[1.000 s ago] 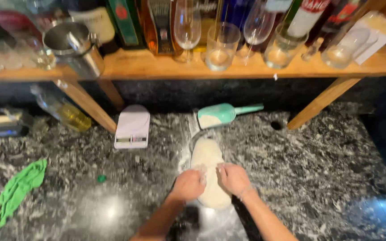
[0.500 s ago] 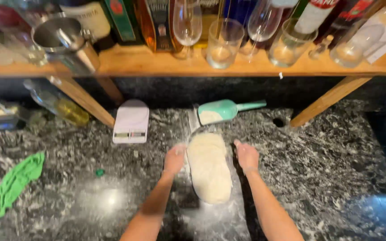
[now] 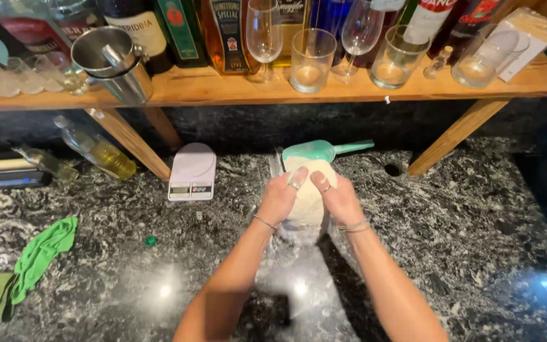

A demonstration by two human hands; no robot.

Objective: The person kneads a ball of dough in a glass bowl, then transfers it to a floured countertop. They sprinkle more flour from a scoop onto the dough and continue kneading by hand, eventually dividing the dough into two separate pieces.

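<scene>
Both hands are on a pale lump of dough (image 3: 308, 193) on the dark speckled stone counter (image 3: 476, 240). Her or his left hand (image 3: 280, 197) cups the dough's left side with fingers curled over its top, a ring showing on one finger and a thin bracelet at the wrist. At the other side the right hand (image 3: 338, 199) presses in the same way, fingers bent over the top and nearly meeting those of the left. Neither hand is clenched shut; each is wrapped around the dough, gripping it from its flank.

Between the hands the dough stands gathered into a thick, rounded mass, and a dusting of flour whitens the counter just below the wrists. Judging by that, the working of the dough looks well under way: it holds together as one smooth piece, but it is not yet a finished shape.

Just beyond the fingertips lies a mint-green scoop (image 3: 321, 151), handle pointing right. Further left of the left hand sits a small white kitchen scale (image 3: 192, 171), then an oil bottle (image 3: 99, 152) lying under the wooden shelf (image 3: 223, 88) of glasses and bottles. Far left lies a green cloth (image 3: 39, 253).
</scene>
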